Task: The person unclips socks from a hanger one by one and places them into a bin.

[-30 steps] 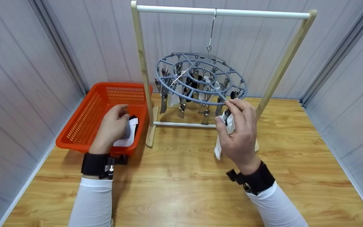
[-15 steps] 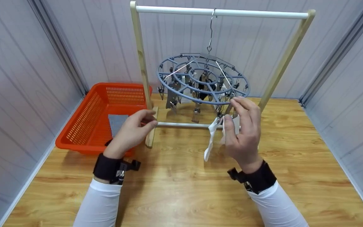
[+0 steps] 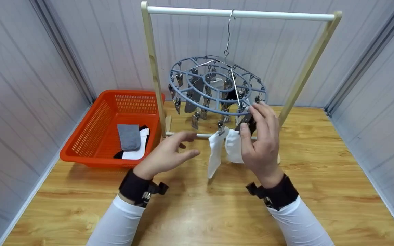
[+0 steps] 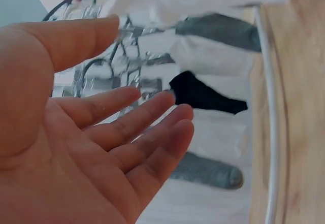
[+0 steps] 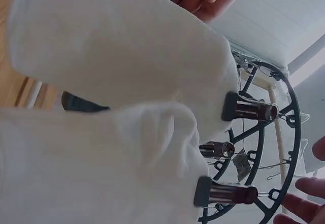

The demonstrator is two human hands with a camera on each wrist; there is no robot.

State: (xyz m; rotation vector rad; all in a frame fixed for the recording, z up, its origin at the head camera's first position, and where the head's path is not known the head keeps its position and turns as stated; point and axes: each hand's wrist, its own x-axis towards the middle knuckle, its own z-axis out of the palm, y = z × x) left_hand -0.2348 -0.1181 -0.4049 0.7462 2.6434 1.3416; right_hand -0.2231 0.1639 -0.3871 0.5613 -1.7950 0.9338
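Observation:
A round blue-grey clip hanger (image 3: 214, 110) hangs by its hook, with several socks on its metal clips. My right hand (image 3: 262, 143) is at its near right rim, fingertips at or very near the ring; contact is unclear. Two white items, apparently socks, hang at the front: one white sock (image 3: 215, 155) on the left and another white sock (image 3: 233, 147) beside my right thumb. My left hand (image 3: 166, 153) is left of them, thumb and fingers spread, holding nothing. Behind it, the left wrist view shows a black sock (image 4: 203, 94) and a grey sock (image 4: 208, 173).
A wooden rack (image 3: 152, 58) with a white top bar (image 3: 190, 11) carries the hanger. Left of it stands an orange basket (image 3: 70, 147) holding a folded grey cloth item (image 3: 129, 136) and a white one (image 3: 133, 154). Panelled walls surround the wooden table (image 3: 197, 218).
My left hand has moved right, out of the basket and toward the hanging white socks. The hanger has turned, bringing the white socks leftward at the front. My right hand has stayed near the rim.

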